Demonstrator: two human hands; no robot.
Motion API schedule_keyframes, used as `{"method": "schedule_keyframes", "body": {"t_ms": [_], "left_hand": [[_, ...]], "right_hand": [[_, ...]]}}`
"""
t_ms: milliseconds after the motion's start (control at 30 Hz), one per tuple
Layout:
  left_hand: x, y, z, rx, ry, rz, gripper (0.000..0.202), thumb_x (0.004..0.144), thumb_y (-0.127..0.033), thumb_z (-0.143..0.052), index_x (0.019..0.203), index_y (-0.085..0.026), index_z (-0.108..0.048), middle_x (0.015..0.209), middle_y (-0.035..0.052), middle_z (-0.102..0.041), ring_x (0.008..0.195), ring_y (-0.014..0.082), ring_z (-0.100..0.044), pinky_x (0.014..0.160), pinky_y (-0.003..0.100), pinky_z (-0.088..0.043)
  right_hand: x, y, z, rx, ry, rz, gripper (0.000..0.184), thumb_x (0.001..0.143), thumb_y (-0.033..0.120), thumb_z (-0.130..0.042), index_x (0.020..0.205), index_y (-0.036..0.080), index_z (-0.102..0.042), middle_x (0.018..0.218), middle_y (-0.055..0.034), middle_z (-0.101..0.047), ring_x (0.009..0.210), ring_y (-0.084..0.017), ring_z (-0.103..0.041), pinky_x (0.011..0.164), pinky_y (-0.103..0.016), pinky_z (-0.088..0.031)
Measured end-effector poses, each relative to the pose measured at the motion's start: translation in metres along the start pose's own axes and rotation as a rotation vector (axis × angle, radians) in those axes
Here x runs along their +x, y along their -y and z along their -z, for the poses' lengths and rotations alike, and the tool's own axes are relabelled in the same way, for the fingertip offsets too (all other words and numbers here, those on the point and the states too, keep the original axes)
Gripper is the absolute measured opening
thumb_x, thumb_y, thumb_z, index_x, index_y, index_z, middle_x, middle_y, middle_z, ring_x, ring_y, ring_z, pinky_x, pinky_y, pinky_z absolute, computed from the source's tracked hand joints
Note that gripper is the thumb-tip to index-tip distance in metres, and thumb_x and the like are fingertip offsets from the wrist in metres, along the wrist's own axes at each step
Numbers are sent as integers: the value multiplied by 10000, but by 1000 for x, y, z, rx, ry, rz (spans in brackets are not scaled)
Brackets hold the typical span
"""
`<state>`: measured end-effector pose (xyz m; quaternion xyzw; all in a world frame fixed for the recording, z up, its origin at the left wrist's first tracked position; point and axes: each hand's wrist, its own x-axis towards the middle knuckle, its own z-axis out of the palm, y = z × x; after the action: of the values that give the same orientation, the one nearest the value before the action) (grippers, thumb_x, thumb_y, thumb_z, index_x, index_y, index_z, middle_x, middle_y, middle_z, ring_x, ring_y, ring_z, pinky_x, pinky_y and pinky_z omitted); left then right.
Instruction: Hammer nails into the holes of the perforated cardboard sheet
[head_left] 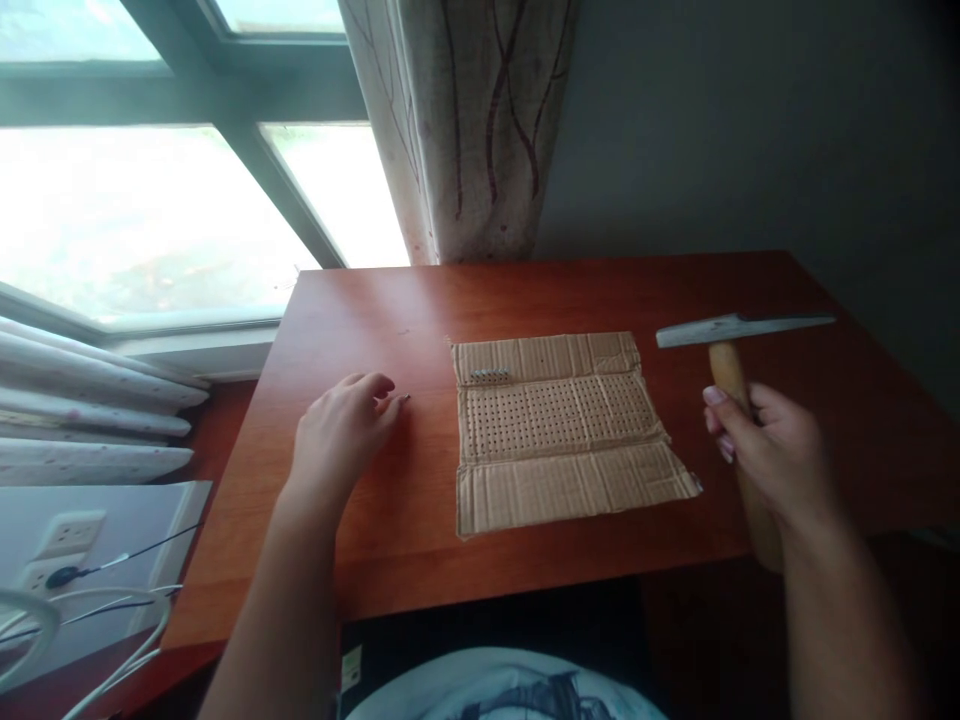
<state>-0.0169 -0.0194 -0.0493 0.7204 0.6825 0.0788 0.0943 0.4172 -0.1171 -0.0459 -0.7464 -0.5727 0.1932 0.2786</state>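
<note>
In the head view my right hand (pixel 780 450) is wrapped round the wooden handle of a hammer (pixel 726 365), held up over the right side of the table with its long metal head on top. My left hand (pixel 341 430) is left of the cardboard, thumb and forefinger pinched on a small nail (pixel 406 398), of which only a tiny tip shows. Between the hands lies a creased sheet of cardboard (pixel 555 495), its middle dotted with rows of holes. A short row of small metal nails (pixel 489 375) stands near its upper left corner.
The reddish wooden table (pixel 405 560) ends in front of my body. Behind it are a curtain (pixel 487 130) and a grey wall (pixel 712 130). A window (pixel 150 220) is at the left, above a socket (pixel 71 535) and white cables (pixel 142 640).
</note>
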Motion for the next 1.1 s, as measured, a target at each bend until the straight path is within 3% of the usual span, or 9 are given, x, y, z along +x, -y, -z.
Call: {"method": "schedule_keyframes", "body": {"t_ms": [167,333,467,600,667,767,900,1033,1100], "left_hand": [[-6,-11,0,202,95,-6,289,974,-408,-472,959,-252,-715,1059,109,-756,847,310,-712,592,344,-416],[-3,-10,-3,288,86,-88,322,1002,-347,-405,939,-246,-704,1035,110,-741,877,301,-709,625,342,-427],[-2,-10,-3,268,86,-66,321,1004,-320,-386,1044,-235,-694,1070,123,-739,920,313,-710,652,348,-449],[0,-9,-5,234,80,-87,321,983,-292,-402,998,-211,-712,1035,132,-737,877,310,-711,652,356,-463],[2,-6,-8,76,13,-114,259,942,-285,-476,977,-203,-720,996,113,-739,839,280,-707,680,356,-490],[5,-7,-10,-445,-114,-144,152,860,-288,-624,933,-189,-713,915,70,-740,789,214,-702,733,330,-547],[5,-28,-1,-1080,-232,-130,154,802,-281,-768,896,-176,-703,859,36,-732,789,165,-705,765,288,-589],[6,-55,4,-1265,-271,-189,149,784,-237,-818,889,-179,-730,875,30,-743,805,142,-702,785,259,-596],[8,-62,0,-1268,-251,-213,148,790,-247,-823,897,-182,-746,885,34,-749,830,144,-705,804,255,-596]], "right_hand": [[-1,11,4,225,-14,-222,430,928,649,-569,718,275,-535,563,-41,-517,492,-219,-485,513,-400,-382],[1,8,-1,253,19,-227,428,915,661,-582,722,281,-548,575,-44,-537,492,-222,-475,521,-406,-383],[2,7,-4,239,-2,-241,450,914,677,-571,713,275,-547,574,-52,-529,496,-222,-468,509,-405,-367],[3,4,-6,264,47,-269,444,931,663,-564,725,270,-557,591,-52,-530,511,-208,-466,509,-387,-369],[3,0,-9,322,1,-257,438,914,647,-611,717,259,-561,576,-29,-513,481,-177,-436,470,-353,-342],[4,-5,-13,433,-37,-225,430,860,611,-716,713,227,-589,554,7,-509,451,-126,-410,427,-287,-320],[8,-3,-11,481,-62,-216,421,849,572,-754,711,203,-607,549,21,-515,445,-98,-411,413,-255,-319],[10,15,1,448,-76,-152,385,895,581,-697,831,205,-648,658,3,-586,452,-99,-438,406,-263,-333],[9,31,8,286,-54,-60,409,950,604,-603,891,205,-666,663,-1,-595,451,-110,-463,414,-271,-351]]}}
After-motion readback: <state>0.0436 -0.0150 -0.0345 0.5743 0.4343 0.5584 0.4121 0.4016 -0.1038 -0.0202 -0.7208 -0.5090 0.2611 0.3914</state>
